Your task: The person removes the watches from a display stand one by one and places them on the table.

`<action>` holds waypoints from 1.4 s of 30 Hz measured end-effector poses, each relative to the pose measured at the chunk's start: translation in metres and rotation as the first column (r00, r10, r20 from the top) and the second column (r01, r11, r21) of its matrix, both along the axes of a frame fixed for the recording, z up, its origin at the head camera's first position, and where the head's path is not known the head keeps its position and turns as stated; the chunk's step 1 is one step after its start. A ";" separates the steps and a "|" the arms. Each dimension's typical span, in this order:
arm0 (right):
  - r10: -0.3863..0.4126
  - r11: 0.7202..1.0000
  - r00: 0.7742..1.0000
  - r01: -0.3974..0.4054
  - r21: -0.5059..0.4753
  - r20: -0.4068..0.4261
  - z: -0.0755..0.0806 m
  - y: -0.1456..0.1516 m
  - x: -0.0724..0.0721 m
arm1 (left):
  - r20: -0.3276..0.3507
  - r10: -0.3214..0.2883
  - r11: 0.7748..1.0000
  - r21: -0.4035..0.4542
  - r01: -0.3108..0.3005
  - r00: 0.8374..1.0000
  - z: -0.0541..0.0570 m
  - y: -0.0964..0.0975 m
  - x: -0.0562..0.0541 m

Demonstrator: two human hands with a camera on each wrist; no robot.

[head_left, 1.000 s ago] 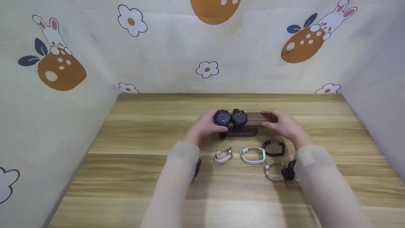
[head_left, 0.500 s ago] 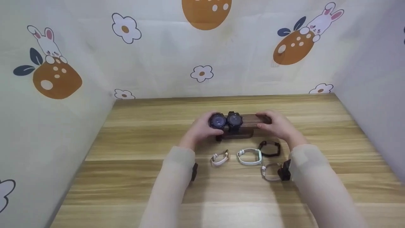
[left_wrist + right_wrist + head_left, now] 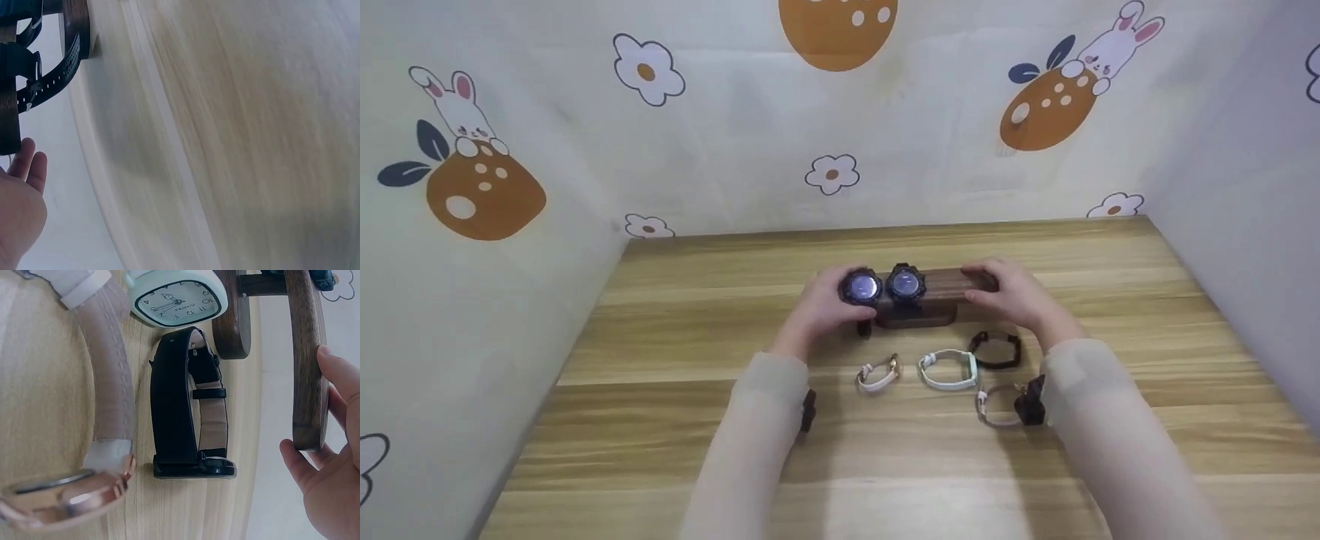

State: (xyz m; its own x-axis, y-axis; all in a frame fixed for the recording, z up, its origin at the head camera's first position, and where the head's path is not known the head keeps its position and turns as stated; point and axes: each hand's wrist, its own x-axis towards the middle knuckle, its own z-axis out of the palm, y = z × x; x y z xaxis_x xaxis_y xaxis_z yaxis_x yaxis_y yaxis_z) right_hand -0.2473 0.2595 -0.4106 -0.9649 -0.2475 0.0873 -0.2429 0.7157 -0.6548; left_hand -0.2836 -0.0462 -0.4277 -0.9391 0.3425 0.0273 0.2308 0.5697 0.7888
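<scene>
A dark wooden watch stand [image 3: 945, 285] stands near the table's back, two black digital watches strapped round its bar. The left watch [image 3: 862, 286] is at the bar's left end; the right watch [image 3: 906, 283] is beside it. My left hand [image 3: 826, 304] grips that left end, its thumb below the left watch. In the left wrist view, a perforated strap [image 3: 56, 76] hangs in a loop under the bar. My right hand [image 3: 1016, 291] holds the bar's bare right end between thumb and fingers, as the right wrist view also shows.
In front of the stand lie loose watches: a white-strapped one [image 3: 877, 373], a mint-green one [image 3: 949, 370], a black one [image 3: 996, 350] and a pale-strapped rose-gold one [image 3: 104, 382], partly hidden in the head view by the right wrist camera [image 3: 1030, 405]. Patterned walls enclose the wooden table [image 3: 660, 337].
The stand, with both watches and my hands, has shifted slightly left relative to the loose watches. The digital watch faces look brighter. The head view has also turned a little.
</scene>
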 end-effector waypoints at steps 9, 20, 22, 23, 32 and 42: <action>0.006 1.000 0.999 -0.005 0.008 -0.035 -0.002 0.000 0.000 | -0.044 -0.041 0.998 0.040 0.043 0.998 -0.002 -0.009 0.000; -0.015 1.000 1.000 0.014 0.021 0.019 0.002 0.008 0.004 | -0.050 -0.009 0.997 0.080 0.013 0.999 -0.003 -0.016 0.001; -0.001 1.000 1.000 0.000 0.030 0.023 0.003 0.007 0.003 | -0.054 0.009 0.995 0.104 -0.003 0.998 -0.004 -0.020 0.003; 0.009 0.999 1.000 -0.010 0.030 0.025 0.004 0.006 0.001 | -0.056 0.022 0.994 0.112 -0.015 0.998 -0.005 -0.023 0.004; 0.019 0.997 0.998 -0.023 0.068 0.057 0.007 0.003 -0.001 | -0.103 0.060 0.981 0.188 -0.040 0.993 -0.011 -0.036 0.020; 0.041 0.995 0.999 -0.042 0.086 0.024 0.005 0.003 -0.001 | -0.150 0.002 0.974 0.223 0.032 0.989 -0.006 -0.033 0.042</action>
State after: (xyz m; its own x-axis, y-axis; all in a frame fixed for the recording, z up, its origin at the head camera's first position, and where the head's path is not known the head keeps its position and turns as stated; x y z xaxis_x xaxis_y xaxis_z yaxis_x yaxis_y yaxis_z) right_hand -0.2487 0.2622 -0.4052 -0.9551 -0.2931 0.0425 -0.2597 0.7597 -0.5961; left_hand -0.2417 -0.0795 -0.4334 -0.9136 0.3258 0.2434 0.3619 0.3781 0.8521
